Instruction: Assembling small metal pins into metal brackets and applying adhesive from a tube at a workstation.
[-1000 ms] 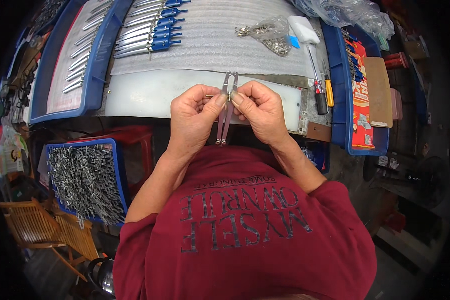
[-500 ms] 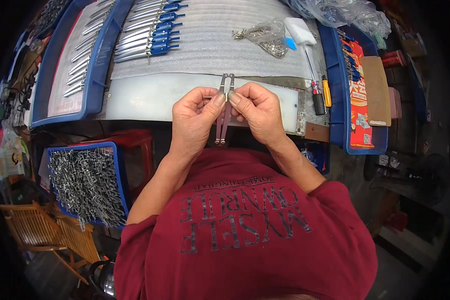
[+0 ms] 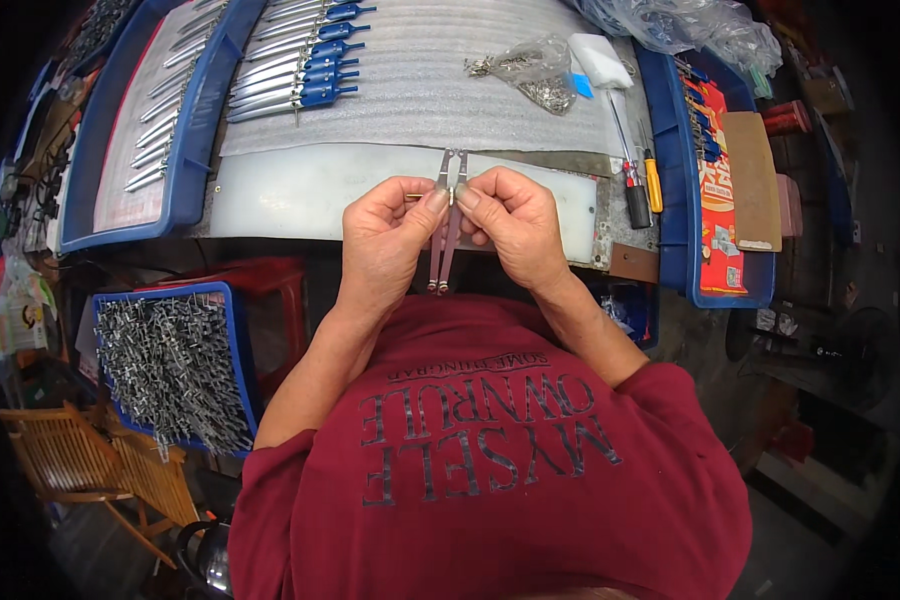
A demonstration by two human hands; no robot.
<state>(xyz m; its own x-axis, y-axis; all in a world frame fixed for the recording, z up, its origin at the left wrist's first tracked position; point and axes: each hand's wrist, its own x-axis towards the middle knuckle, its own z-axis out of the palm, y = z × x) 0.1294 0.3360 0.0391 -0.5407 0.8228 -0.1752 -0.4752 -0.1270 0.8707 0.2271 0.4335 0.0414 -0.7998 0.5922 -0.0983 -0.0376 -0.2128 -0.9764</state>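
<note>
A pair of slim dark purplish-brown handle bars [image 3: 452, 235] is held in front of my chest, over the near edge of the bench. Pale metal fittings show at both of its ends. My left hand [image 3: 395, 225] pinches the left bar between thumb and bent fingers, and a thin brass-coloured pin [image 3: 413, 197] sticks out beside those fingers. With its thumb beside the left one, my right hand [image 3: 510, 215] pinches the right bar. Between the two thumb tips sits a small light-coloured piece [image 3: 451, 196], too small to name. Fingers partly hide the middle of the bars.
A white board [image 3: 280, 195] lies along the bench's front. Behind it, blue-and-silver bladed pieces [image 3: 320, 75] lie in a row near a bag of small metal parts [image 3: 545, 75] and screwdrivers [image 3: 652, 185]. Blue trays [image 3: 185, 200] flank the bench; a bin of metal parts [image 3: 170, 360] stands lower left.
Both hands keep their pinch on the handle bars, with only a tiny shift to the left. Nothing else has visibly moved.
</note>
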